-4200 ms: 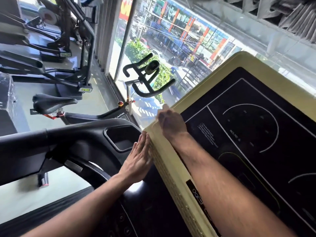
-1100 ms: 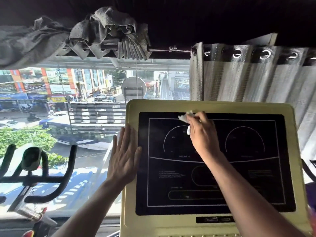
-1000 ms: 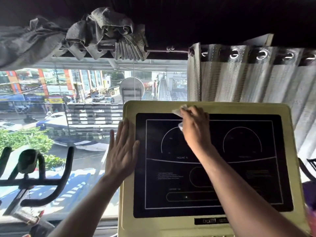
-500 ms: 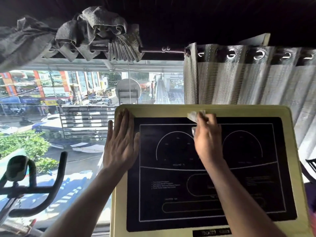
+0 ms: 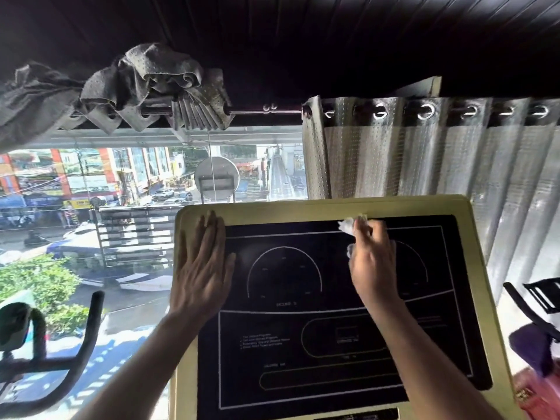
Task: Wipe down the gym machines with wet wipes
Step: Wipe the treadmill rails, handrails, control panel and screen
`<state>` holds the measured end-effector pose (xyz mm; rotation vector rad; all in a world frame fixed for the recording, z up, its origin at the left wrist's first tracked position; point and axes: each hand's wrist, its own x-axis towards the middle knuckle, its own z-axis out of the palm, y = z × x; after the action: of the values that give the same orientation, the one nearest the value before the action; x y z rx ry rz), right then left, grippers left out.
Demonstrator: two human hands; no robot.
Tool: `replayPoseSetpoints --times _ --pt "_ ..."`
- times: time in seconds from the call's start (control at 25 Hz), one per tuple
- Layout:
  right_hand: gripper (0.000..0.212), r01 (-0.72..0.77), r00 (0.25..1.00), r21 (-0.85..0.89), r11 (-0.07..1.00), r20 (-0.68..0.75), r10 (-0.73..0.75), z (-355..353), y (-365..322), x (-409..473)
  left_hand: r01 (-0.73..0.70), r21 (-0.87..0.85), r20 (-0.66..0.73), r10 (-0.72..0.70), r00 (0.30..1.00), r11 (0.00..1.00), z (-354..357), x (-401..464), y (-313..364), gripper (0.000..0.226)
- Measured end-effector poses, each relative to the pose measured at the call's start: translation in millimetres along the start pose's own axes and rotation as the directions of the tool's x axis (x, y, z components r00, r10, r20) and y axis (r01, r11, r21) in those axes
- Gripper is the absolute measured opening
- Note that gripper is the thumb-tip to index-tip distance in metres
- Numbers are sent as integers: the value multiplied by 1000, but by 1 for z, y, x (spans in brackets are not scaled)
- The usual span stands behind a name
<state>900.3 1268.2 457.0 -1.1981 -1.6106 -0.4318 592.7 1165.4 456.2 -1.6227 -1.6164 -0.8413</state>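
**Wiping the top of the machine's console**

Head view: I am looking at the yellow-framed console [image 5: 318,207] of the machine, its black display panel [image 5: 303,344] filling the lower middle of the view. My right hand [image 5: 374,268] is pressing a white wet wipe [image 5: 348,226] against the panel's upper edge, at about 1 o'clock from the panel's centre; my fingers [image 5: 363,234] are curled round the wipe, gripping it, and a crumpled bit is showing past my fingertips. My left hand [image 5: 203,268] is lying flat with fingers straight and together, resting on the console's left frame at about 10 o'clock and overlapping the panel's edge. Behind the console, a grey eyelet curtain [image 5: 424,153] is hanging at 1 o'clock, and a window [image 5: 91,207] is showing a street at 9 o'clock. A black handlebar [image 5: 85,353] is sitting at 8 o'clock.
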Motion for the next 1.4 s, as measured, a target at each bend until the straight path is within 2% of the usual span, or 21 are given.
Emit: replayPoseSetpoints --times 0.08,0.2,0.24,0.32,0.44,0.52,0.56,0.64,0.72,0.76,0.88,0.96,1.04,1.12,1.2,1.28,1.4 --pt "55 63 997 31 998 47 -65 9 -28 11 -56 -45 13 57 998 997 7 6 30 66" --pt "54 384 922 -25 923 57 -382 21 -45 -31 -67 -48 40 69 997 997 20 11 68 65" --pt "53 425 903 -23 905 81 -422 17 -29 -42 -47 -43 44 49 998 998 22 12 73 64" --pt "56 397 917 -9 918 41 -396 -4 20 -43 -5 -9 44 5 999 1000 22 12 76 65" --pt "61 161 986 -66 985 -30 -163 -14 89 -2 36 18 24 -36 999 999 23 12 94 67" --pt "67 81 996 -51 995 -41 -84 -9 85 26 -3 5 36 3 999 1000 30 19 129 65" --pt "65 114 992 -35 993 -46 -115 -6 71 27 -41 -10 46 41 998 999 37 22 149 64" --pt "58 309 951 -29 951 -9 -309 -2 60 5 -114 -17 75 115 991 993 48 28 182 64" --pt "55 449 893 -17 893 44 -448 -12 89 -16 -118 33 96 115 989 992 56 30 195 65" --pt "56 451 892 -25 892 40 -449 -22 114 -18 -100 61 105 94 990 993 58 30 197 67" --pt "70 234 972 -80 969 1 -235 -37 193 16 -82 105 121 69 990 991 60 29 201 70" --pt "75 182 983 -50 982 -8 -183 -39 209 45 -73 136 149 52 988 988 58 31 202 69" --pt "65 292 956 -34 956 -20 -293 -40 194 45 -50 137 138 31 990 989 55 29 202 69" --pt "47 484 873 42 874 42 -486 -50 196 31 -24 96 98 15 995 995 55 22 213 69" --pt "41 574 805 148 805 74 -588 -66 218 35 -80 63 103 73 992 995 59 8 238 69" --pt "43 563 810 181 807 74 -582 -70 241 59 -105 101 133 91 987 989 67 -3 256 69" --pt "43 527 843 110 842 52 -535 -59 243 80 -81 150 156 57 986 985 70 -4 255 71"
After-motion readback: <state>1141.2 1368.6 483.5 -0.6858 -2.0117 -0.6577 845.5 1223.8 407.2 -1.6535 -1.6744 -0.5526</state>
